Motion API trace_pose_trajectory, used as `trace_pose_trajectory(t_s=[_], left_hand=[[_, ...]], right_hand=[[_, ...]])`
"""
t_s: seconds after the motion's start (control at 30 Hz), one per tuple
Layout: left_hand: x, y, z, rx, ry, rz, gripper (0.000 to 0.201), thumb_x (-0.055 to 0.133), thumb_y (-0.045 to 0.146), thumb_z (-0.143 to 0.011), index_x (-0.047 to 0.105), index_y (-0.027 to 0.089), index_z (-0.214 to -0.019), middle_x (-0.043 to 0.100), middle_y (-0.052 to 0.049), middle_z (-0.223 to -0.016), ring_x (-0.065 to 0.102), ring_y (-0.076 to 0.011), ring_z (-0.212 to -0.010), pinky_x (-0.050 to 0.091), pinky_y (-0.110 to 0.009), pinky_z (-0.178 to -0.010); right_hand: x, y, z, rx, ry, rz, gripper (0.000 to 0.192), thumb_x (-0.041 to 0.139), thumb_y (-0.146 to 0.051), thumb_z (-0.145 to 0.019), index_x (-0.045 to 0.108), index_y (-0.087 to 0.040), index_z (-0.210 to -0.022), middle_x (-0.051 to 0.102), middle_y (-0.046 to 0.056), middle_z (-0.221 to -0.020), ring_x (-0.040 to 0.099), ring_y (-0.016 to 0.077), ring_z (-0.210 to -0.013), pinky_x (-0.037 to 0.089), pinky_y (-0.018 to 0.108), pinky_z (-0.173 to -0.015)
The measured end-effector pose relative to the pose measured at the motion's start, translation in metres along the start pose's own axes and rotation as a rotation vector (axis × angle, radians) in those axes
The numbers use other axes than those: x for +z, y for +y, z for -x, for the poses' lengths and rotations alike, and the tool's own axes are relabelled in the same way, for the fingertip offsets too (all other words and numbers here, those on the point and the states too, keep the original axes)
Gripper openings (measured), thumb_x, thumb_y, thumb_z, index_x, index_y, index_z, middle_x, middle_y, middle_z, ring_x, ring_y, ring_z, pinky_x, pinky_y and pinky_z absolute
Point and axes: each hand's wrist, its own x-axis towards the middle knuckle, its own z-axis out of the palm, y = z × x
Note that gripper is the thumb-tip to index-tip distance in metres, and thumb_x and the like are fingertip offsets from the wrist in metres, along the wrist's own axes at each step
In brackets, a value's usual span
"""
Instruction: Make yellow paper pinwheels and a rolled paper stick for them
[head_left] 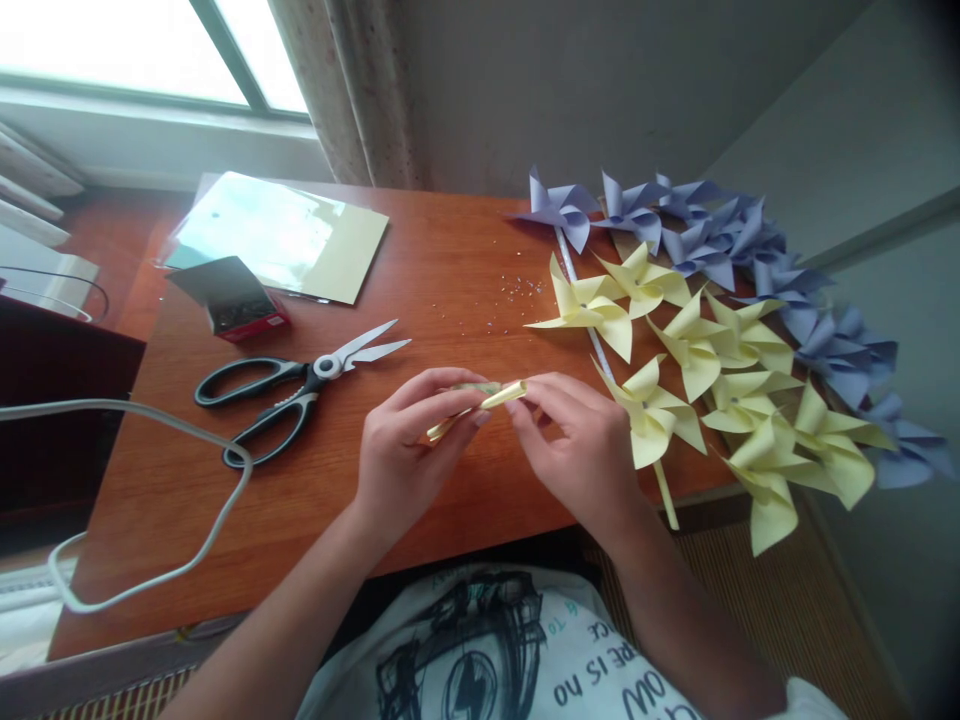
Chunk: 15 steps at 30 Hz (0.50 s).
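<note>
While both hands pinch a rolled paper tube (487, 398), left hand (401, 450), right hand (585, 450), wooden table (450, 260), window (135, 50) behind

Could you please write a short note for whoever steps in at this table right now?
Left hand: fingers pinched on the lower end of a rolled yellow paper tube.
Right hand: fingertips on the tube's upper end; the tube is off the table.
Done: yellow pinwheels and purple pinwheels are piled at the table's right side.
In hand: the tube, not joined to any pinwheel.
Nearby: scissors left of the hands, a small open box and paper sheets behind them, a white cable crossing the left edge.
</note>
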Motion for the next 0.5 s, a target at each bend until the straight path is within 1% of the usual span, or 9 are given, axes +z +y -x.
trace_pose_trajectory(t_s=[0.1,0.2,0.37,0.5], left_hand=[[0.0018,0.0006,0.0007,0.115,0.014,-0.113,0.02,0.071,0.003,-0.084,0.077,0.017,-0.097,0.073,-0.008,-0.105,0.071,-0.0153,-0.093,0.057,-0.025,-0.083],[0.0031,0.0011,0.0011,0.169,0.015,-0.164,0.022,0.07,0.001,-0.084,0.076,0.017,-0.098,0.072,-0.008,-0.104,0.071,-0.0144,-0.093,0.058,-0.024,-0.083],[0.0039,0.0006,0.0028,0.185,-0.003,-0.175,0.023,0.07,0.001,-0.084,0.075,0.017,-0.1,0.071,-0.009,-0.106,0.071,-0.0153,-0.096,0.059,-0.025,-0.084],[0.0037,0.0017,0.0025,0.185,-0.017,-0.159,0.022,0.07,0.001,-0.084,0.076,0.015,-0.1,0.071,-0.01,-0.105,0.071,-0.0151,-0.095,0.058,-0.025,-0.084]], right_hand=[[0.0038,-0.0022,0.0026,0.014,0.014,0.079,0.017,0.056,-0.014,-0.095,0.073,-0.017,-0.094,0.076,0.006,-0.089,0.07,0.0191,-0.08,0.053,0.03,-0.073],[0.0069,-0.0038,0.0047,0.02,0.029,0.119,0.017,0.057,-0.012,-0.093,0.073,-0.017,-0.095,0.077,0.006,-0.089,0.07,0.0198,-0.08,0.052,0.03,-0.074],[0.0084,-0.0047,0.0034,-0.003,0.041,0.191,0.01,0.064,-0.012,-0.088,0.072,-0.018,-0.086,0.075,0.006,-0.084,0.068,0.0219,-0.078,0.049,0.033,-0.074],[0.0057,-0.0034,0.0002,-0.003,0.043,0.145,0.006,0.068,-0.013,-0.085,0.071,-0.017,-0.083,0.074,0.006,-0.081,0.067,0.0219,-0.077,0.049,0.034,-0.074]])
